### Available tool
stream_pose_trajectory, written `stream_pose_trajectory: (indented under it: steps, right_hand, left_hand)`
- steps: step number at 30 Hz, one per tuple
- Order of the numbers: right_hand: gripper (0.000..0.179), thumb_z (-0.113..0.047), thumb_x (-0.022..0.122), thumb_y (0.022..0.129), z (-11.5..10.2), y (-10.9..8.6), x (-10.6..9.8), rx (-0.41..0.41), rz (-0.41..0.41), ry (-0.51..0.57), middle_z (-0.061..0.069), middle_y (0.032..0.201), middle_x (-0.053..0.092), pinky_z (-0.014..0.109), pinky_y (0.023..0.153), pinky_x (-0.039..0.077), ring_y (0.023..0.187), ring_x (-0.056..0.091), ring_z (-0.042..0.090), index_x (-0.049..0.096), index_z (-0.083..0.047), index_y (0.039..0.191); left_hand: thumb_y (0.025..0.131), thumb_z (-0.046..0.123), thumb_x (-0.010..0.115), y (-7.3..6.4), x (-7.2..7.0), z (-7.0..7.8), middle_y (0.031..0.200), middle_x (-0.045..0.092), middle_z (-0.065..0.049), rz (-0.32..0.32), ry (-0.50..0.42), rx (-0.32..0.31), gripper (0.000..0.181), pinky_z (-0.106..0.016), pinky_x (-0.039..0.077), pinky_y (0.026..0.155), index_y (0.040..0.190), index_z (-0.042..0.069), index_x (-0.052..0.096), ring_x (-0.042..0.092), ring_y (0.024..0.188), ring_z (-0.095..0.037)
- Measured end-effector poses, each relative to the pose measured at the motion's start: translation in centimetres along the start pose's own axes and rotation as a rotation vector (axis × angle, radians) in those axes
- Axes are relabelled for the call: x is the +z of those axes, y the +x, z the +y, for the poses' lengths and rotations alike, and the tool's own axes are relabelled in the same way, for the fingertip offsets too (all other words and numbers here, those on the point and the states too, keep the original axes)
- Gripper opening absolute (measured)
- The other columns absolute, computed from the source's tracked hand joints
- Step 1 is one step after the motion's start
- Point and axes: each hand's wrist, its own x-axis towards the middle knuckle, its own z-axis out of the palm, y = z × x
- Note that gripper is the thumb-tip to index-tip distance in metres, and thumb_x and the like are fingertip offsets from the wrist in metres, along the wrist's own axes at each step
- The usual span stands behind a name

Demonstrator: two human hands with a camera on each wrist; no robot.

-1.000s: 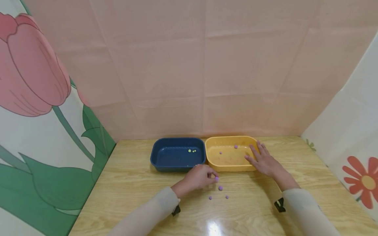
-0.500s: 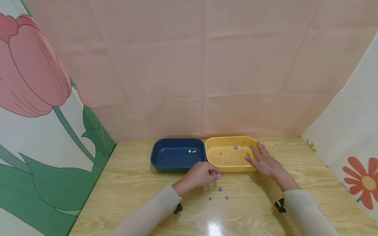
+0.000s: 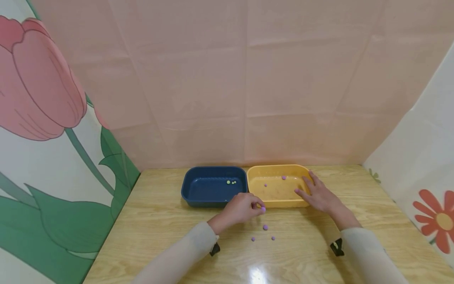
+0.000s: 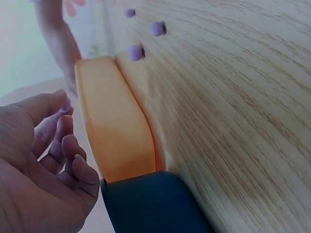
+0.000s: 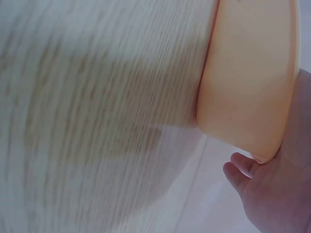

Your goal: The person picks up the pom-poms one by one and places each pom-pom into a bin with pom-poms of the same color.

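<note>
Head view first: a purple ball (image 3: 263,209) sits between the thumb and fingertip of my left hand (image 3: 242,207), pinched there in front of the near wall of the yellow tray (image 3: 280,204). From the left wrist the ball shows just past the line of the rim, but I cannot tell how far above the rim it is.

I take the step in hand as carrying this ball to the yellow tray, which has two purple balls (image 3: 283,178) lying well apart on its floor. To my mind, the next move calls for clearing the near rim, then parting the fingertips only once the ball is over the inside.

My right hand (image 3: 320,197) is spread at the tray's right end, resting on the rim, and I judge it is steadying the tray.

Nearer to me, three loose balls (image 3: 265,227) in purple lie on the desk (image 3: 156,225). Just left of the yellow tray is a blue tray (image 3: 205,204) with three small pale green balls (image 3: 228,182) near its right side. Behind both trays hangs a pinkish cloth (image 3: 213,86).
</note>
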Motion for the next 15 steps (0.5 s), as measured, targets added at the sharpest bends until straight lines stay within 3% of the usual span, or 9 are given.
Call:
stream_pose_trajectory:
  steps: [9,15]
  right_hand:
    - [0.092,-0.062,0.041,0.103,0.05,-0.19,0.02,-0.007,-0.004,0.006,0.03,0.165,-0.008,0.078,0.105,0.022,0.144,0.008,0.062,0.014,0.005,0.16]
    - [0.094,-0.064,0.04,0.102,0.19,-0.16,0.21,-0.01,-0.011,0.005,0.029,0.165,-0.011,0.078,0.108,0.018,0.148,0.001,0.058,0.012,0.005,0.16]
  left_hand:
    - [0.096,0.033,0.072,0.1,-0.2,0.07,0.071,0.058,0.015,0.017,0.002,0.027,0.012,-0.02,0.04,0.053,0.103,0.027,0.08,0.049,0.06,-0.002]
    - [0.096,0.034,0.072,0.3,-0.49,0.22,0.07,0.057,0.014,0.025,0.004,0.007,0.011,-0.02,0.04,0.052,0.103,0.028,0.079,0.049,0.061,-0.003]
